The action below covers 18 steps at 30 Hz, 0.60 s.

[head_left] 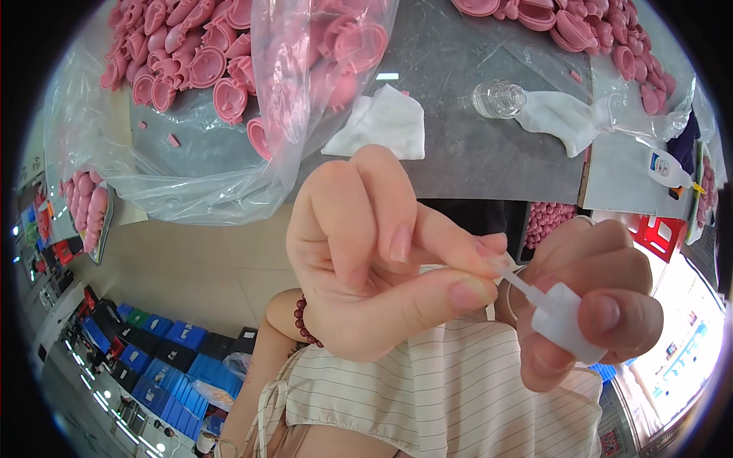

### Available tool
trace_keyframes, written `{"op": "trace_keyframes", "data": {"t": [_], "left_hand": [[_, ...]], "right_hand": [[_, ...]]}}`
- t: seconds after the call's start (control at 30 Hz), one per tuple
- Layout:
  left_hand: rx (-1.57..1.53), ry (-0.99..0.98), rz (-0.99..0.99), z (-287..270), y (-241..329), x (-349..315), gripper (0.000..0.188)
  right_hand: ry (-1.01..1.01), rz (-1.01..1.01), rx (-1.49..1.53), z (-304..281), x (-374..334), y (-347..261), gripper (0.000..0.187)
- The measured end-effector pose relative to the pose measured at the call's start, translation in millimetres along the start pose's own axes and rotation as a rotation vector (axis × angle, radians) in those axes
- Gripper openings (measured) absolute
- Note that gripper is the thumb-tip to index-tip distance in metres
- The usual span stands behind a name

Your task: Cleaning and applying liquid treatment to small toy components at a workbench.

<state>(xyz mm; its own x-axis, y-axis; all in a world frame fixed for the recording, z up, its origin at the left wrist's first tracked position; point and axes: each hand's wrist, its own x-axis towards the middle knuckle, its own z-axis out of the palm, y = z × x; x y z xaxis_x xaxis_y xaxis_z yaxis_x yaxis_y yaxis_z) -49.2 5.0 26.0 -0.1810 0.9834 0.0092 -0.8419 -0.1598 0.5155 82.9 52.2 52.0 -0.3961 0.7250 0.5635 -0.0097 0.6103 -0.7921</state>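
Close in front of me, my right hand [603, 305] grips a small white cap [561, 324] between thumb and fingers. A thin pale stem [519, 284] sticks out of the cap, slanting up and left. Around the stem's far end, the thumb and forefinger of my left hand [366, 252] are pinched together. Those fingertips hide most of that end, so its shape is hard to make out. The other left fingers are curled in. A dark red bead bracelet [303, 320] circles my left wrist. Both hands are held up between my body and the table's front edge.
Clear plastic bagging [221, 200] surrounds a heap of pink molded parts [206, 65] at the back left. More pink parts [573, 30] lie back right. On the grey table [450, 69] are a white cloth [382, 122], a clear glass jar [498, 99] and a yellow-tipped white bottle [670, 169].
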Motion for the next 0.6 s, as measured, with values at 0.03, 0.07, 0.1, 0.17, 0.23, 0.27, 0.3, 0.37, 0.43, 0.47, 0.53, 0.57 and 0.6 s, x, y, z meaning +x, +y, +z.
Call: {"op": "trace_keyframes", "data": {"t": [0.03,0.07,0.1,0.17,0.23,0.27,0.3,0.37,0.43,0.47,0.53,0.57,0.6], "left_hand": [[0.018,0.000,0.007,0,-1,0,0.038],[0.017,0.000,0.006,-1,-1,0,0.038],[0.018,-0.014,0.016,-2,-2,1,0.037],[0.017,-0.027,0.025,-3,-3,1,0.037],[0.032,-0.004,0.028,-2,-2,1,0.036],[0.033,-0.002,0.030,-3,-2,1,0.036],[0.040,-0.008,0.025,-3,-2,1,0.036],[0.048,-0.013,0.022,-3,-1,0,0.036],[0.084,0.011,0.017,-1,-1,0,0.036],[0.082,0.008,0.015,0,-1,1,0.036],[0.055,0.010,0.011,-2,-2,0,0.037],[0.055,0.010,0.011,-2,-2,0,0.037],[0.059,0.009,0.010,-2,-2,0,0.037]], "right_hand": [[-0.033,-0.003,0.004,0,2,1,0.037],[-0.066,-0.006,0.008,-1,4,3,0.037],[-0.066,-0.005,0.007,-1,5,5,0.037],[-0.090,-0.036,-0.026,-5,5,8,0.039],[-0.098,-0.035,-0.003,-7,4,8,0.039],[-0.106,-0.032,0.017,-8,4,8,0.039],[-0.106,-0.032,0.017,-8,4,8,0.039],[-0.127,-0.016,0.019,-8,4,6,0.040],[-0.135,0.030,0.027,-9,6,-2,0.042],[-0.143,0.076,0.039,-9,7,-4,0.044],[-0.172,0.070,0.029,-10,6,-1,0.046],[-0.201,0.064,0.018,-10,5,-1,0.048],[-0.201,0.063,0.018,-11,5,-1,0.048]]}}
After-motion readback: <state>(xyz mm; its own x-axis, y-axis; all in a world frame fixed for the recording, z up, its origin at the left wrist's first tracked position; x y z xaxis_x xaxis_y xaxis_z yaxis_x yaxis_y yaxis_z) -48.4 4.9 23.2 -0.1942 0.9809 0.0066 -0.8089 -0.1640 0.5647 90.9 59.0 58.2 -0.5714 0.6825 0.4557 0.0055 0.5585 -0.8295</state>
